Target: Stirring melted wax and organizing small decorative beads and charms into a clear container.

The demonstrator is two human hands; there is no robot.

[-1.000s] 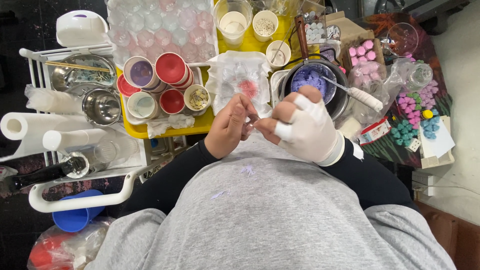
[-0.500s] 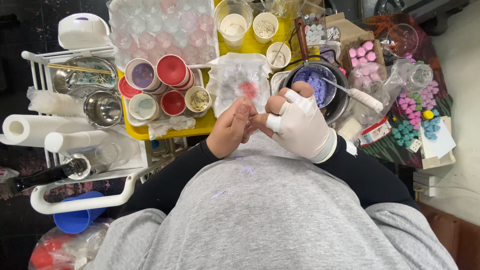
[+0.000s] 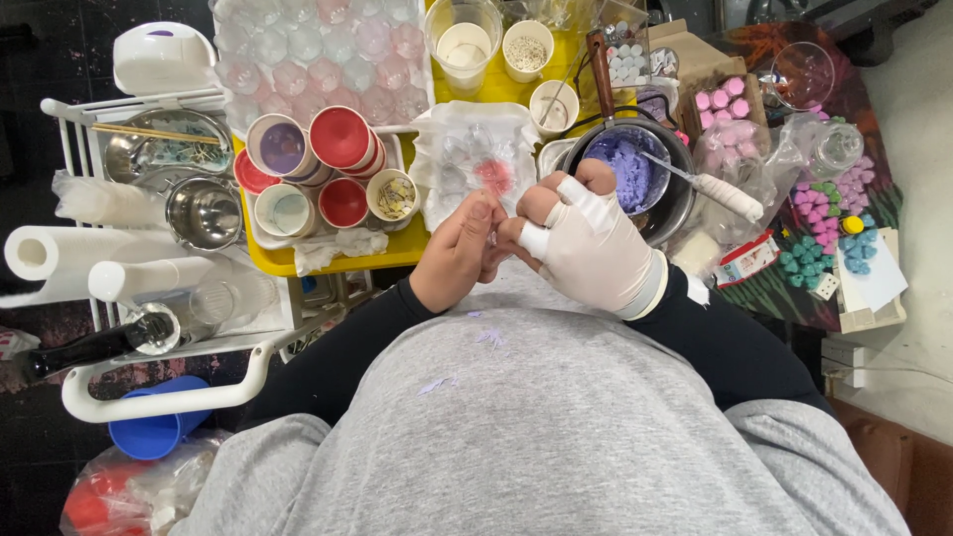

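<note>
Left hand point(image 3: 459, 253) and gloved right hand point(image 3: 591, 243) meet above the lap, fingers pinched together on something too small to tell; judged a shaping step, needing fine grip; beyond, the pan of purple paste point(image 3: 627, 171)

Packed tabletop point(image 3: 516, 84), yellow surface with barely a bare patch

A yellow tray point(image 3: 342, 260) holds red and white paper cups point(image 3: 338, 139), next to it a clear plastic mold sheet point(image 3: 318, 60), a crumpled plastic sheet point(image 3: 472, 159) with a pink blob, and a metal pot point(image 3: 675, 199) of purple paste. On the left a white wire rack point(image 3: 149, 298) carries paper towel rolls point(image 3: 60, 253) and steel bowls point(image 3: 204, 210).
</note>
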